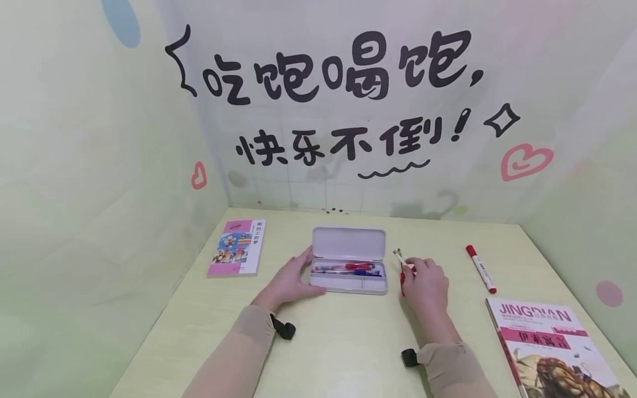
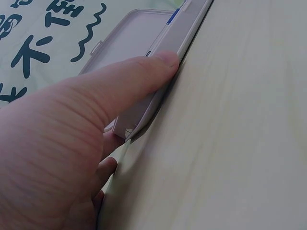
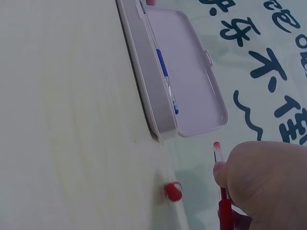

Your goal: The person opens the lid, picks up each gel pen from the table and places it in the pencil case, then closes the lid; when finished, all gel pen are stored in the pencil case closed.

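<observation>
A pale lilac pencil case (image 1: 348, 284) lies with its lid (image 1: 349, 243) raised at the back. Several red and blue pens (image 1: 348, 268) lie in its rear compartment; the front compartments hold nothing. My left hand (image 1: 291, 279) grips the case's left end, thumb (image 2: 158, 64) on the front edge and fingers round the side. To the right of the case, my right hand (image 1: 427, 287) pinches a red pen (image 3: 225, 213) with a clear barrel. A small red rounded end (image 3: 173, 191) shows at the table beside that hand; what it belongs to cannot be told.
A small pink and white book (image 1: 236, 249) lies at the left. On the right are a white marker with a red cap (image 1: 481, 269) and a larger picture-covered book (image 1: 557, 348). Printed wall sheets (image 1: 348, 188) stand round the back and sides of the light wood table (image 1: 343, 342).
</observation>
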The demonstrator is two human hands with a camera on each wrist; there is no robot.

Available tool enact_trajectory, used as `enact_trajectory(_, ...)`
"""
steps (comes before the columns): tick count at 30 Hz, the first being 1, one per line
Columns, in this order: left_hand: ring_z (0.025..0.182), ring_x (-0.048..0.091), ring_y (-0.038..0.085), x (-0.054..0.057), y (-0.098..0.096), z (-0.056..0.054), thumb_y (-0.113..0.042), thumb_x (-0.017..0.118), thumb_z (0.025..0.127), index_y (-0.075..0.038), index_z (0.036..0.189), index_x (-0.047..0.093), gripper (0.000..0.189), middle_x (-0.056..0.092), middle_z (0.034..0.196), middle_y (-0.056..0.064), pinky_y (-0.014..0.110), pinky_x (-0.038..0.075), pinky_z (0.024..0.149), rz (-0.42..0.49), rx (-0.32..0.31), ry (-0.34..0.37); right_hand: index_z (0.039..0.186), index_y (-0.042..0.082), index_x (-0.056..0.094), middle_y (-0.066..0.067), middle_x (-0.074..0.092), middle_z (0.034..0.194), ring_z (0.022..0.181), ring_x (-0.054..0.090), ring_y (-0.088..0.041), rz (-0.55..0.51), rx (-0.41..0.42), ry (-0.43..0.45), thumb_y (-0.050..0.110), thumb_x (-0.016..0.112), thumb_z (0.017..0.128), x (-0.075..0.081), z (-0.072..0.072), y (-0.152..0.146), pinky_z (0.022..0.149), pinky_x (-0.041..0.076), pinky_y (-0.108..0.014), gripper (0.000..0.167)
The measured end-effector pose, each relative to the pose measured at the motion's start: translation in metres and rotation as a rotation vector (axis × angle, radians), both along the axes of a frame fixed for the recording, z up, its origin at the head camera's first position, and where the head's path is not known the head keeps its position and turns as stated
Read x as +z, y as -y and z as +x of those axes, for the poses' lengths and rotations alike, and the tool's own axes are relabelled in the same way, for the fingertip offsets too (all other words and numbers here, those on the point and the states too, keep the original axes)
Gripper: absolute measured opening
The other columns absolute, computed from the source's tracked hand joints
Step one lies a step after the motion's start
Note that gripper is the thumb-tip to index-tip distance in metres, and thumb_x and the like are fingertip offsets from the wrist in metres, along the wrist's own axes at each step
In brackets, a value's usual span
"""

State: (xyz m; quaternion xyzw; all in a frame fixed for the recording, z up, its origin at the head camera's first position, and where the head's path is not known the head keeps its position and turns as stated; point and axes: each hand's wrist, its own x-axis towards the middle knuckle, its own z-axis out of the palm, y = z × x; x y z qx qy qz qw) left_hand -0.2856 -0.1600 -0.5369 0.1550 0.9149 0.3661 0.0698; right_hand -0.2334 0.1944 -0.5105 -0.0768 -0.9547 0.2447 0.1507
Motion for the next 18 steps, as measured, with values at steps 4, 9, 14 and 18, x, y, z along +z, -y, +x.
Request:
enact_trajectory(4,0.171,0.029,0.032,0.0,-0.001,0.001,-0.063,0.097,0.075,-0.028,0.179,0.016,0.136,0.052,0.171,-0.008,0.054,0.013,0.144,0.001,0.002,0.005,0.126,0.007,0.076,-0.018,0.07,0.116,0.107,0.064,-0.044,-0.013,0.06,-0.127,0.02,0.067,0.107,0.002,0.0,0.012,0.092,0.049,-0.06,0.024)
enact_trajectory(9,0.172,0.025,0.036,0.0,-0.001,0.002,-0.062,0.097,0.075,-0.028,0.179,0.017,0.135,0.051,0.172,-0.009,0.058,0.015,0.143,-0.001,0.01,0.008,0.117,0.009,0.078,-0.015,0.07,0.108,0.101,0.063,-0.041,-0.014,0.138,-0.252,0.016,0.073,0.103,0.001,-0.001,0.028,0.086,0.049,-0.054,0.017)
enact_trajectory(14,0.172,0.025,0.037,-0.001,-0.002,0.001,-0.062,0.096,0.075,-0.03,0.179,0.016,0.135,0.05,0.172,-0.011,0.059,0.016,0.143,-0.008,0.007,0.004,0.112,0.011,0.079,-0.012,0.069,0.103,0.098,0.063,-0.04,0.026,0.228,-0.305,0.013,0.077,0.1,0.001,-0.002,0.044,0.08,0.05,-0.052,0.013)
enact_trajectory(18,0.171,0.028,0.034,0.0,-0.001,0.001,-0.061,0.096,0.076,-0.029,0.179,0.015,0.135,0.051,0.172,-0.01,0.056,0.016,0.144,-0.007,-0.005,-0.002,0.106,0.013,0.08,-0.01,0.069,0.099,0.093,0.063,-0.037,0.075,0.297,-0.321,0.011,0.079,0.098,0.0,-0.005,0.061,0.077,0.051,-0.05,0.009)
